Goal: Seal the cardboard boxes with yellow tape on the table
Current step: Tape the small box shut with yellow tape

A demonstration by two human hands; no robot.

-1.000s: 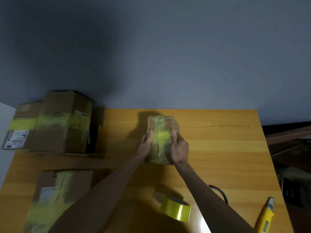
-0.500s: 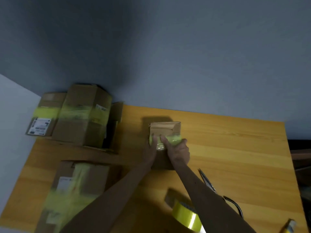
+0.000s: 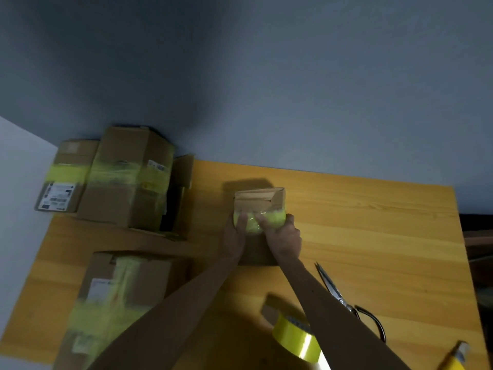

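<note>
The small box (image 3: 260,201) sits in the middle of the worktop (image 3: 373,236). A band of yellow tape (image 3: 276,218) goes across its top. The left hand (image 3: 234,237) lies on the box, and its straight fingers press the tape flat. The right hand (image 3: 284,236) curls its fingers round the right side of the box and holds it. Nearer than the box lie a tape roll (image 3: 296,340) and scissors (image 3: 330,287). Left of the box stand bigger taped boxes (image 3: 128,182).

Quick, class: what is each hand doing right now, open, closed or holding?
Left hand: open, fingers pressing yellow tape on the small box.
Right hand: curled round the small box's taped side.
</note>
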